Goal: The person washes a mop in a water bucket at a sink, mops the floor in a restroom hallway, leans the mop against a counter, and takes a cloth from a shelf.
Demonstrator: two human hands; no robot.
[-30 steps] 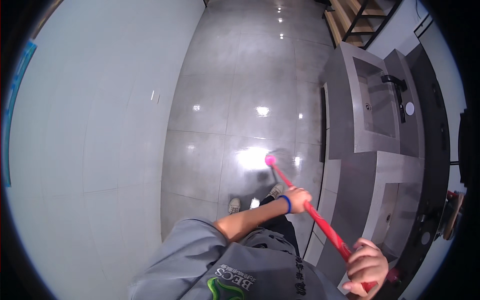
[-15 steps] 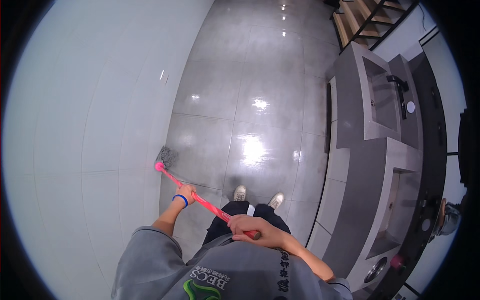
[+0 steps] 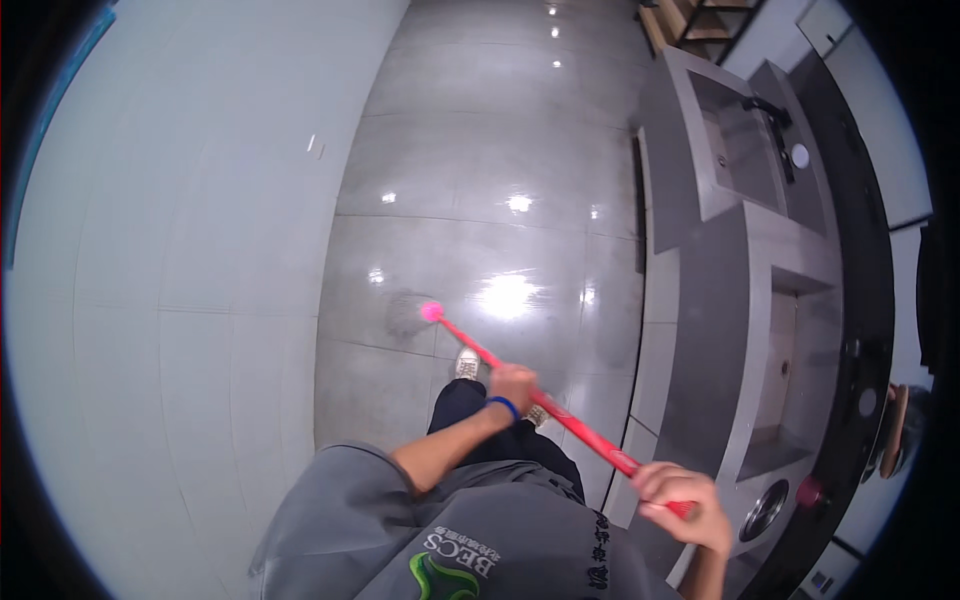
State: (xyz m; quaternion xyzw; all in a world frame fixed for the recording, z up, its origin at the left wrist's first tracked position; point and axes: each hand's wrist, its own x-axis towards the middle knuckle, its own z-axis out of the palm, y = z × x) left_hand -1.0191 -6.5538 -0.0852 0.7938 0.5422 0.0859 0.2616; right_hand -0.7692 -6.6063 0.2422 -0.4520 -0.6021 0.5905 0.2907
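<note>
A mop with a red pole (image 3: pixel 585 432) slants across in front of me. Its pink joint (image 3: pixel 432 312) and blurred grey mop head (image 3: pixel 405 314) are down on the grey tiled floor, ahead and left of my shoes. My left hand (image 3: pixel 514 386), with a blue band at the wrist, is wrapped round the middle of the pole. At the pole's upper end, my right hand (image 3: pixel 680 500) grips it near the reddish end cap.
A white tiled wall (image 3: pixel 210 220) runs along my left. On the right stands a grey counter with two sunken basins (image 3: pixel 790 370) and black taps (image 3: pixel 775 125). A wooden shelf rack (image 3: pixel 695 25) is at the far right. Light glares off the floor tiles.
The mop head has swept right, away from the wall's foot. Both hands have moved right with the pole, the right hand out past my body. My shoes have shifted too.
</note>
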